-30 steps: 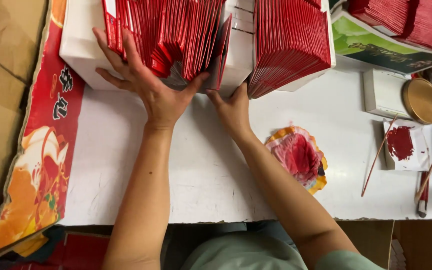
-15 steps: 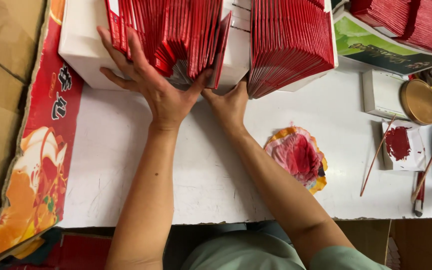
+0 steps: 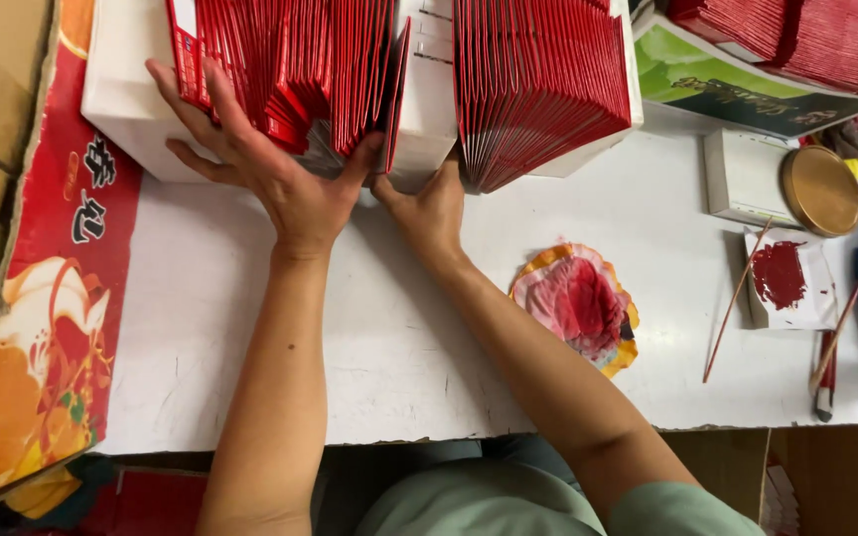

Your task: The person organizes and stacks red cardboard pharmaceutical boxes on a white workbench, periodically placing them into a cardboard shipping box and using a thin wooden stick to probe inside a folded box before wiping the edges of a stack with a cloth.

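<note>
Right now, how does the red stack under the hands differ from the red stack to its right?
The left red stack is fanned loosely, with uneven gaps; the right red stack sits tight and even. The left hand spreads over the left red stack and the right hand touches its near edge; no hand touches the right red stack. Both are upright red folded sheets resting on white boxes.

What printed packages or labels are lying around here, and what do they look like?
Printed sheet: left table edge, long, red with orange picture.
Green printed box: top right, flat, green and white.
White boxes: under the left hand, plain, holding red envelopes.
Gold lid: right, round.
</note>
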